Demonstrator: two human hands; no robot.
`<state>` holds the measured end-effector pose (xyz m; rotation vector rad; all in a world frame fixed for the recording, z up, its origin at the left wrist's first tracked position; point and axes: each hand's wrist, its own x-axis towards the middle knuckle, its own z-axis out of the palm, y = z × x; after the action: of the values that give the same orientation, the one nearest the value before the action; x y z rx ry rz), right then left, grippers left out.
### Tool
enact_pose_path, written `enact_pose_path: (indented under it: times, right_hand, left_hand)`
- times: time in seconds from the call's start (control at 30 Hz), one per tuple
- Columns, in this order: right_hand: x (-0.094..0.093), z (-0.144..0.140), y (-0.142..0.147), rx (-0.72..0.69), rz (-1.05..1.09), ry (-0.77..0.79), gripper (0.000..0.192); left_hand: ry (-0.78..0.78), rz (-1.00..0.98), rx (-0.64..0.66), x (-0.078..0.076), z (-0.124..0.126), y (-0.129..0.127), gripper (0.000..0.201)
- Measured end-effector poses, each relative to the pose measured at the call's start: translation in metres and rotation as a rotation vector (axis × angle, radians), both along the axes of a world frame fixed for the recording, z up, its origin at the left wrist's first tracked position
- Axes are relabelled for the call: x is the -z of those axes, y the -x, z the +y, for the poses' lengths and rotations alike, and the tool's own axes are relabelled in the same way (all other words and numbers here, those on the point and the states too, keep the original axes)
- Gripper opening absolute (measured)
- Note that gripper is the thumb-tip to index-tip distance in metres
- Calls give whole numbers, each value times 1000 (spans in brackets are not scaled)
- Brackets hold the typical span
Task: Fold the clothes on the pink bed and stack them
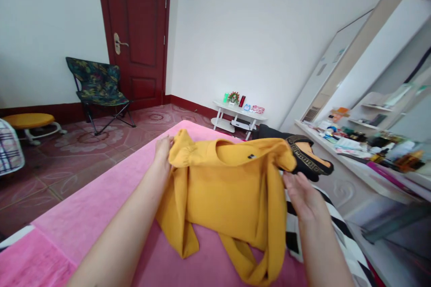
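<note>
A mustard-yellow long-sleeved top (224,188) is held up by its shoulders over the pink bed cover, its neckline facing away and its sleeves hanging down onto the cover. My left hand (164,150) grips the top at its left shoulder, where the fabric bunches; its fingertips are partly hidden by the cloth. On the other side my right hand (305,195) pinches the edge below the right shoulder, with the fingers partly behind the fabric. A small dark label shows inside the neckline.
The pink cover (101,201) spreads beneath. Black clothing with a patterned band (308,154) and a black-and-white striped cloth (336,224) lie at the right. Beyond are a small white table (235,109), a cluttered dressing table (363,168), a folding chair (99,82) and a yellow stool (28,120).
</note>
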<state>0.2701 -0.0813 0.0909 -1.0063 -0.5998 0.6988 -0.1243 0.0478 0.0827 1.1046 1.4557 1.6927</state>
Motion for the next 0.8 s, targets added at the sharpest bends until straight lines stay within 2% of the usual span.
enact_pose_path:
  times: [0.07,0.13,0.2,0.27,0.33,0.4,0.47,0.53,0.67,0.8]
  right_hand:
    - [17,7,13,36,41,125,34]
    - [32,13,28,52,-39,194,37]
    - [44,19,41,18,-235,235,42]
    - [55,22,48,-47,-484,297,45]
    - [64,23,49,-89,-763,352,41]
    - [70,23,46,-67,-1031,401,37]
    - [72,20,42,-16,-1219,486,36]
    - [69,16,38,2,-1324,591,39]
    - [57,11,34,14,-1361,715,45]
    - [50,11,35,54,-1327,660,37]
  left_hand:
    - [84,9,-59,6,12,-2,29]
    - [132,47,-81,12,21,-5,36]
    - [140,125,-40,18,26,-10,39]
    - [139,234,59,25,29,-19,38]
    - [143,366,180,33,29,-29,37]
    - [161,505,268,41,27,-36,47]
    - [195,636,295,47,23,-41,62]
    - [242,746,275,51,19,-42,69]
    - [330,884,183,52,12,-39,64]
    - [358,906,113,49,9,-31,47]
